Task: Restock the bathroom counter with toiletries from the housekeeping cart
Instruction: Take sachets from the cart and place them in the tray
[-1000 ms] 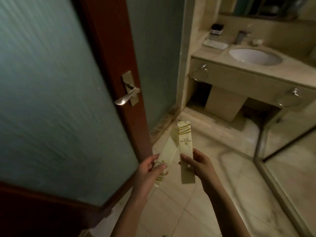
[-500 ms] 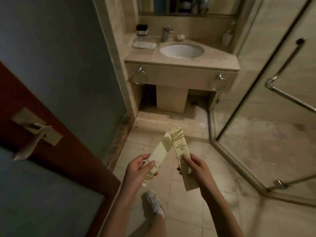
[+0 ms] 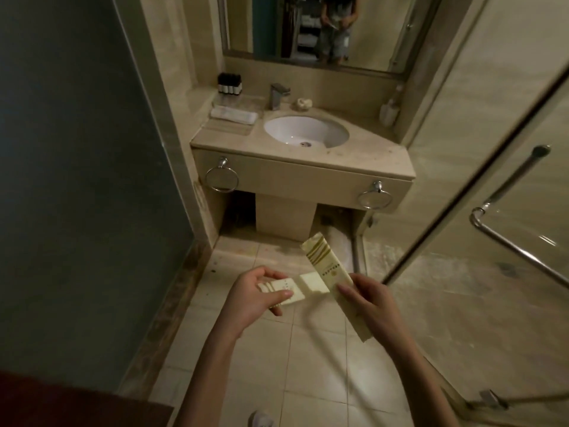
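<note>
My left hand (image 3: 255, 295) pinches a cream toiletry packet (image 3: 295, 288) with gold stripes, lying nearly level. My right hand (image 3: 369, 302) grips a longer cream packet (image 3: 326, 266) with gold stripes and a small logo, tilted up to the left; its upper end crosses the left packet's end. Both hands are held over the tiled floor, well short of the beige bathroom counter (image 3: 369, 158) ahead. The counter holds a white sink basin (image 3: 304, 131), a chrome tap (image 3: 278, 95), a row of small dark bottles (image 3: 229, 84) and a folded white cloth (image 3: 234, 114) on a tray.
A glass shower door (image 3: 492, 192) with a chrome handle (image 3: 520, 248) stands open at the right. A frosted glass wall (image 3: 77, 180) fills the left. Two towel rings (image 3: 221, 178) hang under the counter. A mirror (image 3: 314, 29) is above it. A white dispenser (image 3: 389, 109) sits at the counter's right corner.
I have walked further into the bathroom; the counter is closer and the wooden door has dropped out at the lower left. The left packet has swung down to nearly level.
</note>
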{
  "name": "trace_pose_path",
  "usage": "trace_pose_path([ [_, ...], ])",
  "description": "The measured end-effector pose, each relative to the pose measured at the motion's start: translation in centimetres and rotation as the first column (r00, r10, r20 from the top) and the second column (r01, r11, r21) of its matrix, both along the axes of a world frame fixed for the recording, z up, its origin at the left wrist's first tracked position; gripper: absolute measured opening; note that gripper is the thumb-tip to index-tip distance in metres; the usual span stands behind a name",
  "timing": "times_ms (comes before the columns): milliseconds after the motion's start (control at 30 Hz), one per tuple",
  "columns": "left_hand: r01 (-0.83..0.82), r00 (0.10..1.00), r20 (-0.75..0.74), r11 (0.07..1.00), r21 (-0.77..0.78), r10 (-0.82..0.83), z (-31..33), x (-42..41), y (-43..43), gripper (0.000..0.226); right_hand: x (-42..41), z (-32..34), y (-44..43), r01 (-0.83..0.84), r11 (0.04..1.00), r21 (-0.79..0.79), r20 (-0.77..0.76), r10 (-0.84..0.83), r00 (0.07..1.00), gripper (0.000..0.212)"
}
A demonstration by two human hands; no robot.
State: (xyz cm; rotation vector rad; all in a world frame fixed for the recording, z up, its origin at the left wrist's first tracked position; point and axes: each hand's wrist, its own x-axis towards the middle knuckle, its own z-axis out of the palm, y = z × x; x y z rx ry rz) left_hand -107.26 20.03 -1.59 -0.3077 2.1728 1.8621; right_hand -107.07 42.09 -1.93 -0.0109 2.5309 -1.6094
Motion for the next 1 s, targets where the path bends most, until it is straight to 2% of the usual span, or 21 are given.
trace_pose_path([
  [100, -0.029, 0.999, 0.036, 0.998, 0.063, 0.026, 0.0, -2.3, -1.1, 0.018, -2.8, -0.2, -1.0, -0.037, 0.999, -0.009, -0.026, 0.037, 0.999, 0.016],
  [233, -0.143, 0.984, 0.133, 0.965, 0.220, 0.115, -1.3, -5.1, -2.7, 0.011, -6.3, -1.0, -2.5, -0.179, 0.983, 0.050, -0.025, 0.180, 0.983, 0.015],
  [400, -0.294, 0.951, 0.163, 0.935, 0.199, 0.264, -2.3, -9.1, -3.5, 0.013, -11.7, -1.9, -4.0, -0.284, 0.954, 0.093, -0.056, 0.290, 0.955, 0.021],
  [533, -0.343, 0.937, 0.155, 0.910, 0.234, 0.314, -2.7, -14.4, -3.4, 0.021, -17.8, -2.9, -4.7, -0.342, 0.925, 0.166, -0.093, 0.360, 0.928, 0.024],
  [667, -0.440, 0.897, 0.185, 0.855, 0.276, 0.402, -2.6, -21.6, -2.7, 0.019, -25.7, -3.0, -4.5, -0.370, 0.879, 0.302, -0.170, 0.431, 0.886, 0.024],
  [800, -0.420, 0.906, 0.182, 0.870, 0.258, 0.383, -1.7, -28.8, -1.9, 0.022, -33.5, -2.8, -4.1, -0.297, 0.848, 0.438, -0.333, 0.461, 0.823, 0.031],
  [1000, -0.436, 0.899, 0.168, 0.851, 0.293, 0.404, -1.8, -37.3, -0.6, 0.026, -42.6, -2.6, -2.9, -0.314, 0.853, 0.416, -0.342, 0.467, 0.815, 0.037],
])
